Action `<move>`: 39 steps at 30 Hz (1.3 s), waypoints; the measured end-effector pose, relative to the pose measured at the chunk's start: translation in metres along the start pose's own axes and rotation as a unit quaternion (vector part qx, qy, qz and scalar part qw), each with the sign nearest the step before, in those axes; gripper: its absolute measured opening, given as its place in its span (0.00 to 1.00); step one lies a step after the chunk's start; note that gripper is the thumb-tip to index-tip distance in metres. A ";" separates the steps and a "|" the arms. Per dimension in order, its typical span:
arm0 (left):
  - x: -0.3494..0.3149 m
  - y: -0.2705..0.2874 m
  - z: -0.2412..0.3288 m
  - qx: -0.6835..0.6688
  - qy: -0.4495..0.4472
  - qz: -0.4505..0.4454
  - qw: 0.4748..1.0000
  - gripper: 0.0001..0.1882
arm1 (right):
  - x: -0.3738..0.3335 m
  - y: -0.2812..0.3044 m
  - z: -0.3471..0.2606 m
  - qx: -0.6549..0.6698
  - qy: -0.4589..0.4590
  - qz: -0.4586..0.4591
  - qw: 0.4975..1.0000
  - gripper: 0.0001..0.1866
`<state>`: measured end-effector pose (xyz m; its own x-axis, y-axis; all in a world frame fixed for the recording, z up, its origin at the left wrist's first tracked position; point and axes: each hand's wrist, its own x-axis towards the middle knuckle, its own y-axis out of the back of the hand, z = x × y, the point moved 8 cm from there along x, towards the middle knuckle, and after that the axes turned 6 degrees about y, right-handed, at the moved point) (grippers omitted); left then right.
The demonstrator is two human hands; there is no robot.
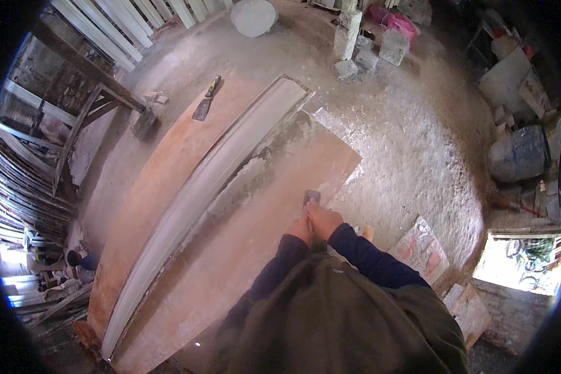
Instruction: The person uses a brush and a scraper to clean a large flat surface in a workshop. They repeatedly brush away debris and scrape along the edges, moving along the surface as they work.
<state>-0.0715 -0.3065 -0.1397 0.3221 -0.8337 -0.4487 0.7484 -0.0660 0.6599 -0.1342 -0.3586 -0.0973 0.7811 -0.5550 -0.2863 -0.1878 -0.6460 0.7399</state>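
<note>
My left hand and my right hand are close together in front of my body, over the near right part of a pinkish board. The fingers of both are closed. From the top of my right hand sticks out a small dark flat object; its kind is hard to make out. What my left hand holds, if anything, is hidden. A long white plaster moulding runs diagonally along the board, with rough plaster on its near side. Beyond it lies a putty knife with a black and yellow handle.
A white bucket stands on the floor at the far side. White blocks and a post are at the far right. A blue-grey barrel lies at right, and a stained slab at near right. White strips stack far left.
</note>
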 end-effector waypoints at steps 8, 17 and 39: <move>-0.020 0.003 0.020 0.014 0.066 -0.069 0.995 0.20 | -0.014 0.028 -0.013 0.041 -0.020 0.040 0.998 0.11; -0.006 -0.030 0.008 0.027 0.036 -0.034 0.998 0.20 | -0.027 0.029 -0.009 0.006 0.108 0.221 0.969 0.08; 0.023 -0.016 0.030 0.046 -0.009 -0.069 0.997 0.21 | -0.017 0.031 0.012 -0.023 0.012 0.141 0.990 0.13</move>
<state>-0.0937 -0.3408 -0.1423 0.2092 -0.8230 -0.5280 0.7284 -0.2291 0.6457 -0.1605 -0.3756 -0.0768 0.7154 -0.6969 -0.0494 -0.3739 -0.4417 0.8156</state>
